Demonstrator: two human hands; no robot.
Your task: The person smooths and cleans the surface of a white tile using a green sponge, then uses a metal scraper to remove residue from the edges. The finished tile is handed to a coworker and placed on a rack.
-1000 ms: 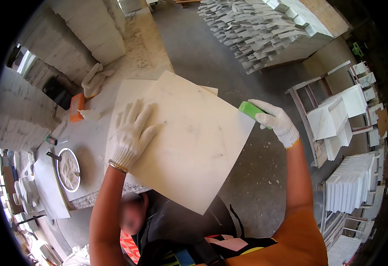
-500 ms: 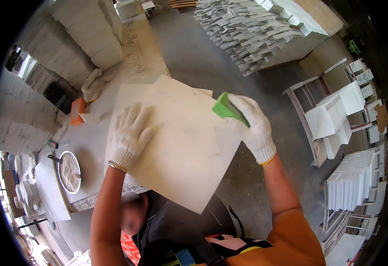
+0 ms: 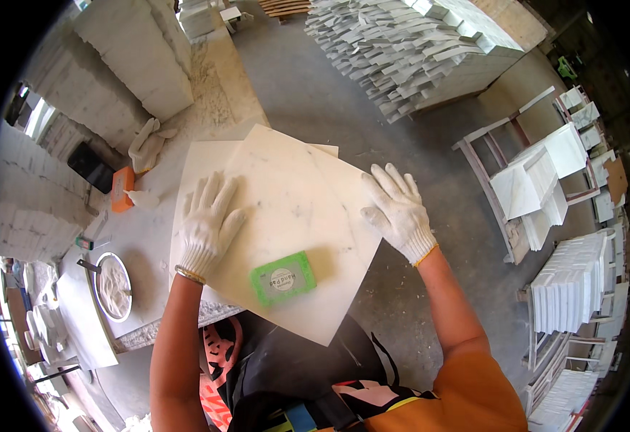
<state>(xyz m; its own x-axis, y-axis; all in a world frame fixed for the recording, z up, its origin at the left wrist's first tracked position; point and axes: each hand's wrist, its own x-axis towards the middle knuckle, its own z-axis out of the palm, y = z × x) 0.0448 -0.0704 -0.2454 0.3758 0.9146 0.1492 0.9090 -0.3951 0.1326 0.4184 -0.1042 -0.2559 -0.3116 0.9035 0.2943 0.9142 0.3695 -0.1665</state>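
A large square white marble tile (image 3: 293,216) lies turned at an angle on top of another white tile (image 3: 198,173) on the workbench, its near corner hanging over the bench edge. My left hand (image 3: 207,227), in a white knit glove, rests flat with fingers spread on the tile's left part. My right hand (image 3: 396,210), also gloved, lies spread at the tile's right corner. A green rectangular hand pad (image 3: 284,277) sits loose on the tile near me, between my two arms, touched by neither hand.
The bench holds a round bowl of white powder (image 3: 113,286), an orange box (image 3: 120,189), a dark phone (image 3: 92,167) and white gloves (image 3: 146,144). Stacks of white tiles (image 3: 408,54) stand beyond on the floor. Racks with tiles (image 3: 545,180) stand at right.
My right hand carried the green pad from the tile's right corner onto the tile, let it go near me, and now lies spread at the right corner. The left hand stayed put.
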